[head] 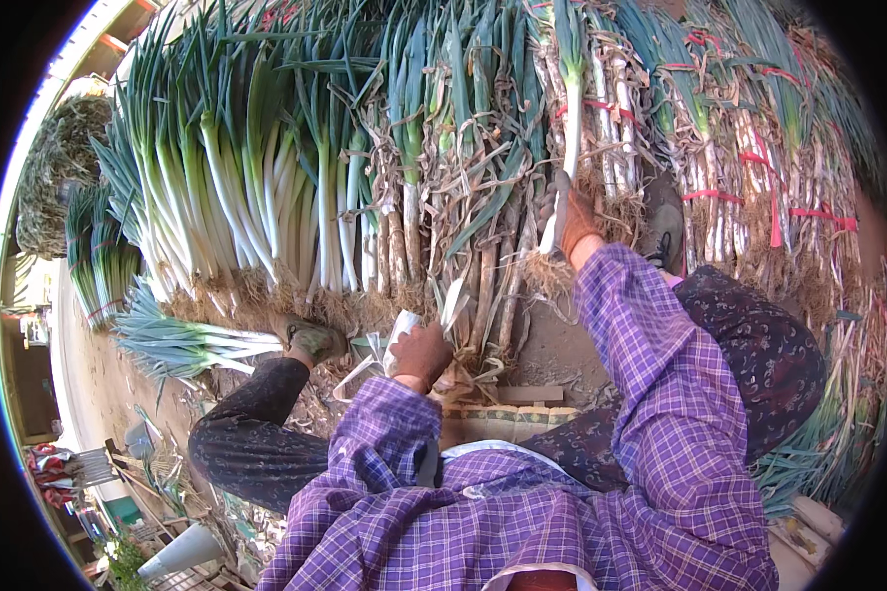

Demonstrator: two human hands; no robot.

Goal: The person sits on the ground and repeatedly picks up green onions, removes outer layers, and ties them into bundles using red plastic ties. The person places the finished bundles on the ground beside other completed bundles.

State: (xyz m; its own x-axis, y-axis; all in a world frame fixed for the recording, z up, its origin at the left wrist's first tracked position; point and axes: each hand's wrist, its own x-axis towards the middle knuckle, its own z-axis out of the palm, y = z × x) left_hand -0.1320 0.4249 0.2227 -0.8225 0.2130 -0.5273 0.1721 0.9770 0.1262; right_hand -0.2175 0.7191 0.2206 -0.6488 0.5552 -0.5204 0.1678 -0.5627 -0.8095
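My right hand [578, 220], in a brown work glove, is closed around the white shank of a large green onion [573, 111]. Its leaves point away from me, and its roots hang just below my fist. Nearer my body, my gloved left hand [423, 356] grips a whitish piece [401, 332], which looks like stripped onion skin; the glove partly hides it. A pale strip [452, 303] sticks up beside that hand. Unpeeled green onions [488, 273] with dry brown leaves lie in front of me. Clean white-stemmed ones [259, 199] form a thick row to the left.
Bundles tied with red ribbon [761, 162] fill the right side. A loose clump of green onions [192, 343] lies by my left shoe [318, 340]. At far left stand tied bundles [103, 255] and a large dried heap [63, 170]. A grey cone-shaped object [181, 552] lies lower left.
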